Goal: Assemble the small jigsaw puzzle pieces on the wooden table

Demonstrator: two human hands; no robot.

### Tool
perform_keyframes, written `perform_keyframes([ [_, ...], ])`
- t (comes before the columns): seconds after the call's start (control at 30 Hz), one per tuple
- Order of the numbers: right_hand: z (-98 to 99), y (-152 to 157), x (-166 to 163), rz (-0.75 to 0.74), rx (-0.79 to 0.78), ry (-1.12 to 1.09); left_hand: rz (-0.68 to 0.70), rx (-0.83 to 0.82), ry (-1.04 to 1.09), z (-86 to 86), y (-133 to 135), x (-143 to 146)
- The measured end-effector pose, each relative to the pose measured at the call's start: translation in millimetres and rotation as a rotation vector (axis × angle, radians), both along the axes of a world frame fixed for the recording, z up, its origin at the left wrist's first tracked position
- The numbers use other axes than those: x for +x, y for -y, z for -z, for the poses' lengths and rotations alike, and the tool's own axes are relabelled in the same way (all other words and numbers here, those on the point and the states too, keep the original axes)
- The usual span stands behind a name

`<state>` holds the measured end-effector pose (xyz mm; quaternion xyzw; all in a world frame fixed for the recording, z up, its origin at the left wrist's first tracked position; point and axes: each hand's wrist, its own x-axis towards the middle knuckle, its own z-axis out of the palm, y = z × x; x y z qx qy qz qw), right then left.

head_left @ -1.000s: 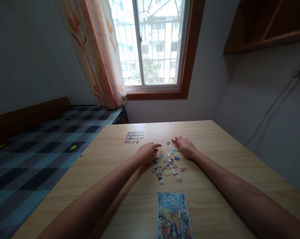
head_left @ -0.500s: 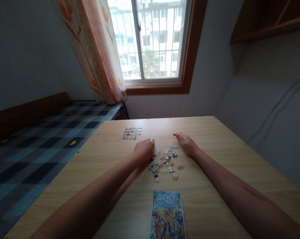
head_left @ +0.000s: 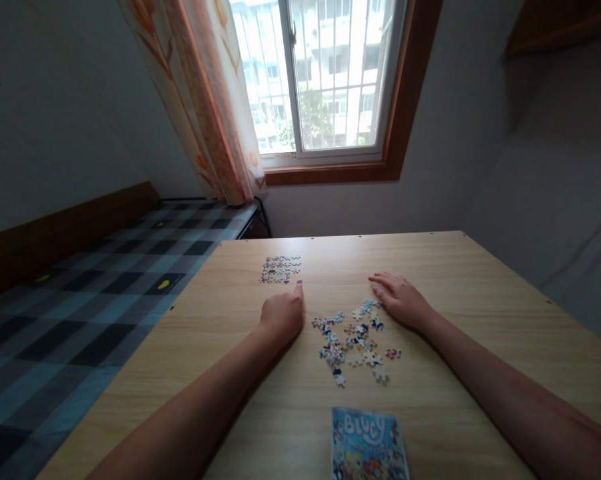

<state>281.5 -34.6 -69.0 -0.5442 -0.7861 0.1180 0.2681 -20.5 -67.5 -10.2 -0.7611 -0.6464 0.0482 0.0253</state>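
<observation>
My left hand (head_left: 284, 313) is closed, with the fingertips at a small jigsaw puzzle piece (head_left: 299, 283) on the tabletop. That piece lies just right of the lower edge of a block of puzzle pieces (head_left: 279, 270) laid out in rows. Palm down, my right hand (head_left: 399, 298) rests on the table with its fingers stretched out and nothing in them. Its thumb side is close to the far end of a loose pile of puzzle pieces (head_left: 353, 337), which lies scattered between both hands. Some pieces show pale backs, others blue or coloured print.
A blue box or booklet printed "Bluey" (head_left: 369, 443) lies at the near side of the wooden table (head_left: 230, 373). Left of the table stands a bed with a checked cover (head_left: 145, 267). A window (head_left: 330, 80) and a curtain (head_left: 200, 87) are beyond the table.
My left hand has moved left with the puzzle piece, away from the loose pile and closer to the laid-out rows. My right hand stays flat on the table. The view has shifted slightly.
</observation>
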Motion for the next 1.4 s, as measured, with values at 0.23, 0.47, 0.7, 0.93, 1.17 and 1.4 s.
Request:
perform_keyframes([
  [0.23, 1.4, 2.5, -1.2, 0.004, 0.021, 0.056, -0.063, 0.030, -0.024, 0.8, -12.5, -9.8],
  [0.47, 0.3, 3.4, -1.4, 0.000, 0.015, 0.075, -0.061, 0.041, -0.010, 1.2, -12.7, -9.8],
  [0.7, -1.3, 1.7, -0.3, -0.016, 0.024, 0.041, -0.045, 0.087, -0.017, 3.8, -14.1, -9.5],
  [0.93, -3.5, 0.4, -1.9, -0.010, 0.028, 0.016, -0.042, 0.107, -0.003, 6.1, -17.5, -7.9],
  [1.17, -9.8, 8.5, -3.8, -0.044, 0.167, -0.113, -0.009, 0.129, 0.039, 8.9, -14.3, -6.9],
  [1.4, -33.2, 39.3, -21.3, -0.405, 0.260, 0.034, 0.093, 0.164, 0.102, 7.0, 1.1, 0.3],
])
